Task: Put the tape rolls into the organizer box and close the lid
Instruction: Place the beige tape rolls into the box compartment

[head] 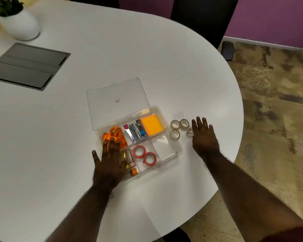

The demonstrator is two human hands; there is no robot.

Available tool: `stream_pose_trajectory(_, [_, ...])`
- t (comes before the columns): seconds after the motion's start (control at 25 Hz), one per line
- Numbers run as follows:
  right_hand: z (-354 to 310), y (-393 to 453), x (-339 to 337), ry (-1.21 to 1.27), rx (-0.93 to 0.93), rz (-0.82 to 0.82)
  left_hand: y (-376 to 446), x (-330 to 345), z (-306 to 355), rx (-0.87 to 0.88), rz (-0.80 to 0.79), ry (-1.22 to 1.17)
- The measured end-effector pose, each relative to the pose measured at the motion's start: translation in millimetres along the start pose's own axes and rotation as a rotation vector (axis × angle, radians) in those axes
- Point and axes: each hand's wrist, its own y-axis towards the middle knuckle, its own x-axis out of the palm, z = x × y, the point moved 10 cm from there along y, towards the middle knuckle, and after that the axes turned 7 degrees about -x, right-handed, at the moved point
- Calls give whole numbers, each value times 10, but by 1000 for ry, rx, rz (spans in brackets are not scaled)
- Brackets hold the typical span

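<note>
Head view: clear organizer box sits open on the white counter, its lid lying flat just behind it. Four beige tape rolls lie on the counter just right of the box — none inside. Two red tape rolls occupy a near compartment. Left hand rests flat over the box's left end, grip spread, holding nothing. Right hand flat beside the beige rolls, grip spread, empty.

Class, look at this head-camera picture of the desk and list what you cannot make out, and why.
- Tape roll beside the right hand: partly hidden by the fingers, blurred.
- Small bottles in the organizer box: partly covered by the left hand, labels too small.
- Plant: cut off by the top-left edge.
- Clear lid: faint edges.
</note>
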Motion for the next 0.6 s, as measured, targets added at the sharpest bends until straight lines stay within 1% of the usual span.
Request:
stream_pose_trajectory(0.08, [134, 69, 163, 47, 49, -104, 30, 74, -54, -50, -13, 10])
stream_pose_trajectory(0.2, [328, 161, 426, 311, 166, -173, 30, 213, -124, -77, 2, 24])
stream_pose_trajectory(0.24, [347, 197, 493, 390, 177, -172, 40, 241, -115, -80, 6, 22])
stream_pose_trajectory(0.32, [349, 282, 515, 513, 170, -108, 51, 273, -105, -83, -15, 10])
stream_pose_trajectory(0.44, [409, 312, 525, 597, 227, -18, 54, 337, -128, -115, -9, 1])
stream_pose_trajectory(0.6, [449, 316, 689, 645, 290, -73, 78, 376, -129, -137, 0, -19])
